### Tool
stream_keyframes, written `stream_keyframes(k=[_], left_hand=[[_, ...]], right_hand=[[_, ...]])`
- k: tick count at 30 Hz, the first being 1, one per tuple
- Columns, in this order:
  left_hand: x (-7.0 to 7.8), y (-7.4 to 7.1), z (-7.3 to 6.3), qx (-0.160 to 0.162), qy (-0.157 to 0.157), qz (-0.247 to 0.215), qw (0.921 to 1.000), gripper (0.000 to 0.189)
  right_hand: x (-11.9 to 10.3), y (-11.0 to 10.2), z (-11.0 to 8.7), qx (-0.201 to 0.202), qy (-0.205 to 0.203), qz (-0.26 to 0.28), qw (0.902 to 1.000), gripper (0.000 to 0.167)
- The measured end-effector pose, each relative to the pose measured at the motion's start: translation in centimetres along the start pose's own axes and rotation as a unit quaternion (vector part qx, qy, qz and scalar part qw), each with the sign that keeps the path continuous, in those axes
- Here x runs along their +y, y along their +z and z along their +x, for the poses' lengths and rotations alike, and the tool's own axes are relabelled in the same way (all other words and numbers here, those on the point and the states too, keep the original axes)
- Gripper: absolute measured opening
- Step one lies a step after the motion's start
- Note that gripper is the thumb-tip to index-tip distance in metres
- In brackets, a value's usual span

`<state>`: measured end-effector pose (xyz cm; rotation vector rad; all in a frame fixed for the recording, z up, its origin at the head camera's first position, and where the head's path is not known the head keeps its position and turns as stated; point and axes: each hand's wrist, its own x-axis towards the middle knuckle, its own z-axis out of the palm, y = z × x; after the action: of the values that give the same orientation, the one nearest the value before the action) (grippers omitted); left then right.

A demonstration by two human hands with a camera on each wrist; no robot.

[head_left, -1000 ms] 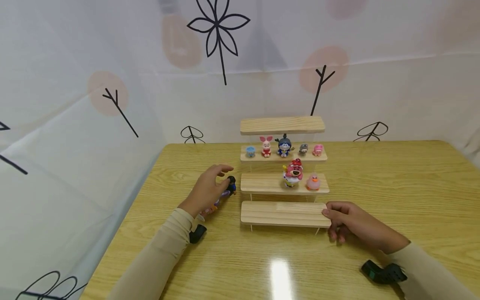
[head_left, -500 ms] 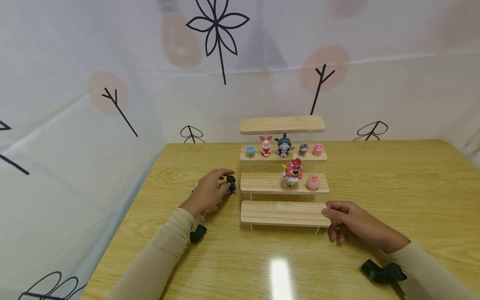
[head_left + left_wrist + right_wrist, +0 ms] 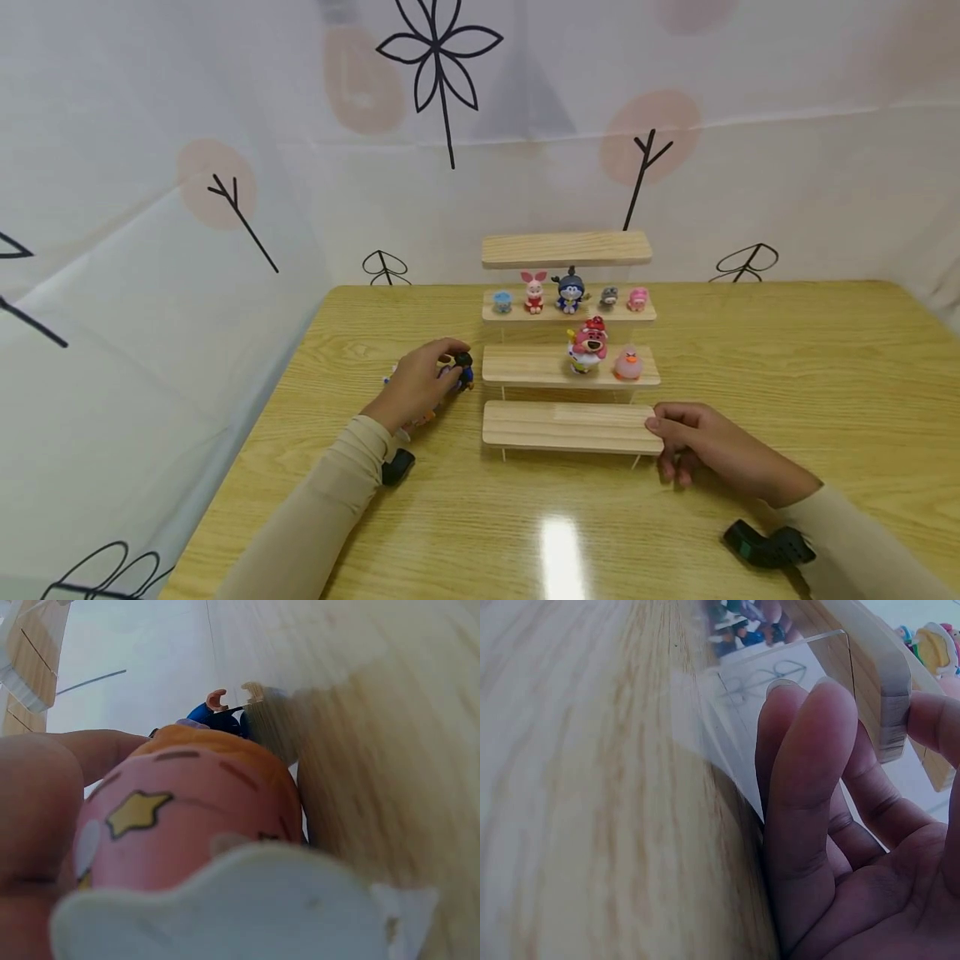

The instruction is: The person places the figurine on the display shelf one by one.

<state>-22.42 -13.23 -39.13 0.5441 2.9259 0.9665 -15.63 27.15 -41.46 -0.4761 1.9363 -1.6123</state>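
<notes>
In the head view my left hand (image 3: 416, 382) is over a cluster of toy figures left of the stand. Its thumb and fingers curl about the dark head of a small blue-clad toy figure (image 3: 467, 377). The left wrist view has a pink figure (image 3: 172, 817) with an orange top and yellow star close to the camera; the blue-clad figure (image 3: 225, 722) shows partly behind it. My right hand (image 3: 697, 440) grips the right end of the lowest board of a tiered wooden display shelf (image 3: 570, 425), thumb on the top edge, other fingers curled below.
Higher tiers hold a strawberry bear figure (image 3: 587, 346), a pink duck (image 3: 627, 364), a piglet figure (image 3: 533, 293), a dark-hooded figure (image 3: 570, 290) and other small ones. Clear supports (image 3: 780, 656) carry the boards. A patterned cloth (image 3: 540, 192) hangs behind the wooden table (image 3: 787, 367).
My left hand has lowered slightly, its fingers closing in around the dark-haired figure's head. The right hand keeps its hold on the shelf's end.
</notes>
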Motion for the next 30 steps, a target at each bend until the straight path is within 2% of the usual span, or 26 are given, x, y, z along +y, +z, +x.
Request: stream_keyframes(k=[12,30], left_hand=[[0.30,-0.17,-0.08,0.000,-0.019,0.002,0.9998,0.034],[0.08,-0.16,0.15,0.022,-0.016,0.005,0.9996,0.031]], right_hand=[[0.12,-0.01,0.03,0.001,0.000,0.002,1.0000,0.026],[0.21,0.02,0.04,0.007,0.008,0.000,0.9999,0.026]])
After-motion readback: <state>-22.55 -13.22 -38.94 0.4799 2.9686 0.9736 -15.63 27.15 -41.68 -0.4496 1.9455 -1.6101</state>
